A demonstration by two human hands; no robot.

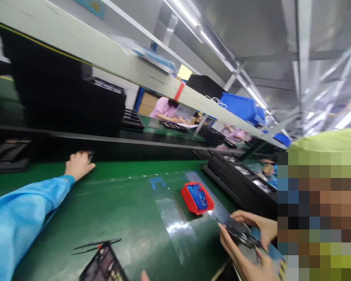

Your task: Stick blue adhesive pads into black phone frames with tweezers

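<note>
My left hand (79,166), in a blue sleeve, reaches to the back of the green work surface (119,207) at the left. Its fingers are curled, with a small dark object (91,156) at the fingertips, too small and blurred to name. Of my right hand (145,276) only one fingertip shows at the bottom edge; the rest is out of view. Left of that fingertip lies an opened electronic device (103,265), dark with parts showing inside, cut off by the frame. Black tweezers (97,246) lie against its upper end.
A red bin (190,201) holds blue pieces. Clear tape strips (175,224) and a blue scrap (157,182) lie nearby. Black trays (236,175) are stacked at right. A co-worker's hands (245,242) hold a dark device. Another black tray (8,156) sits at far left.
</note>
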